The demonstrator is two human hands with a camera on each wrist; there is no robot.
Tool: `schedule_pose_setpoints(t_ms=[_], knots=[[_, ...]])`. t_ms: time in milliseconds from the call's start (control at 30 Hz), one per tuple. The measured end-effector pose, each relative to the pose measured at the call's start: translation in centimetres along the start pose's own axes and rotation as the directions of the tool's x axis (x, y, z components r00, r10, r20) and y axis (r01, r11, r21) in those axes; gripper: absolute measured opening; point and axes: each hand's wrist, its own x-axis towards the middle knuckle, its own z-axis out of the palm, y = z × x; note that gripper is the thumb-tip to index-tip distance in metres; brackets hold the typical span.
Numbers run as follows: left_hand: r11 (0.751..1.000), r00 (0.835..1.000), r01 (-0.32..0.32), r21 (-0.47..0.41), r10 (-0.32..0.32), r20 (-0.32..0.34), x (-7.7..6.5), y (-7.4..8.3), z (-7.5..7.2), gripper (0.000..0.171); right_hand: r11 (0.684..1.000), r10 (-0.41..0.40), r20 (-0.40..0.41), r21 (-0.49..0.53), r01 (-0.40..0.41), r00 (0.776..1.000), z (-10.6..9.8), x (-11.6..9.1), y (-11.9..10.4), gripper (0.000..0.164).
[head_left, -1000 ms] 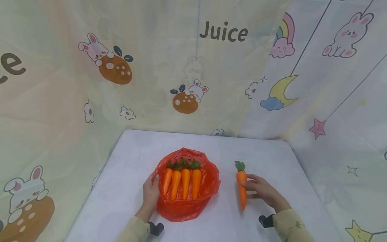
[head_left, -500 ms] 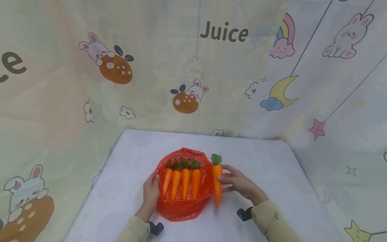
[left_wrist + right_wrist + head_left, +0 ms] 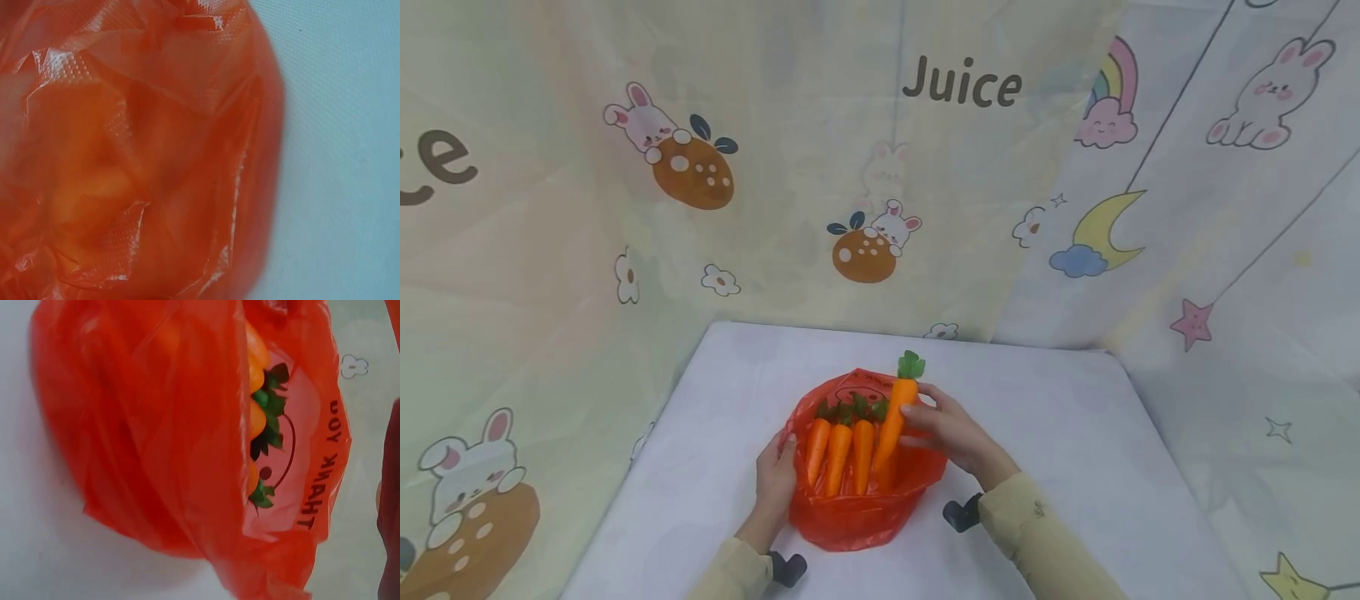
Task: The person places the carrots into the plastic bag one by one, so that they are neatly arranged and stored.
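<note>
A red plastic bag (image 3: 850, 525) lies on the table with its mouth spread wide. Inside it several orange carrots (image 3: 838, 462) with green tops rest side by side. My left hand (image 3: 775, 479) grips the bag's left rim, the thumb over the edge. Over the right part of the bag's mouth, my right hand (image 3: 951, 429) holds another carrot (image 3: 895, 417) between thumb and fingers, its leafy end pointing up and away. That carrot partly covers the rightmost one in the bag. Red plastic (image 3: 156, 162) fills most of the left wrist view; the right wrist view shows the bag (image 3: 144, 425) and green tops (image 3: 272, 409).
The bag stands on a white table (image 3: 1060, 417). A cloth backdrop (image 3: 790, 167) with printed cartoon rabbits surrounds the table at the back and sides. A black device sits at each wrist, on the left (image 3: 788, 570) and the right (image 3: 961, 513).
My right hand has carried the carrot leftward from the table right of the bag to over the bag's mouth, and the carrot has tilted. My left hand stays on the rim.
</note>
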Motion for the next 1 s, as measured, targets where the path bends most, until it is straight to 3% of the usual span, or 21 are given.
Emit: schedule_pose_setpoints(t_ms=[167, 300, 433, 500, 600, 667, 767, 900, 1000], knots=[[1.000, 1.000, -0.004, -0.004, 0.004, 0.006, 0.0, 0.0, -0.2, 0.051, 0.999, -0.012, -0.087, 0.039, 0.015, 0.996, 0.5, 0.9, -0.1, 0.074], [1.000, 1.000, -0.008, -0.009, 0.008, 0.008, -0.1, 0.1, -0.3, 0.050, 1.000, 0.004, -0.148, 0.003, -0.003, 0.989, 0.7, 1.7, 0.5, 0.072], [1.000, 1.000, -0.009, -0.010, 0.009, 0.011, 0.0, 0.0, -0.3, 0.050, 0.980, 0.001, -0.230, -0.195, -0.047, 0.973, 1.2, 2.3, 1.5, 0.069], [1.000, 1.000, -0.008, -0.014, 0.008, 0.013, 0.0, 0.0, -0.3, 0.050, 0.927, -0.023, -0.278, -0.365, -0.084, 0.960, 1.6, 2.5, 1.8, 0.068], [1.000, 1.000, -0.010, -0.026, 0.010, 0.016, 0.0, -0.1, -0.2, 0.050, 0.790, -0.070, -0.331, -0.594, -0.150, 0.941, 2.3, 2.8, 2.3, 0.068], [0.999, 1.000, -0.018, -0.027, 0.019, 0.019, 0.0, -0.1, -0.1, 0.049, 0.704, -0.083, -0.358, -0.681, -0.200, 0.930, 2.6, 2.9, 2.5, 0.068], [1.000, 1.000, -0.026, -0.017, 0.026, 0.015, 0.0, -0.2, 0.0, 0.048, 0.613, -0.092, -0.379, -0.750, -0.247, 0.921, 2.8, 3.2, 3.0, 0.066], [0.999, 0.999, -0.032, -0.009, 0.032, 0.010, -0.1, -0.3, 0.0, 0.047, 0.530, -0.117, -0.386, -0.804, -0.271, 0.915, 3.1, 3.6, 3.7, 0.064], [0.999, 0.999, -0.037, -0.016, 0.037, 0.010, -0.1, -0.4, -0.1, 0.047, 0.508, -0.121, -0.392, -0.813, -0.282, 0.912, 3.4, 3.8, 3.9, 0.068]])
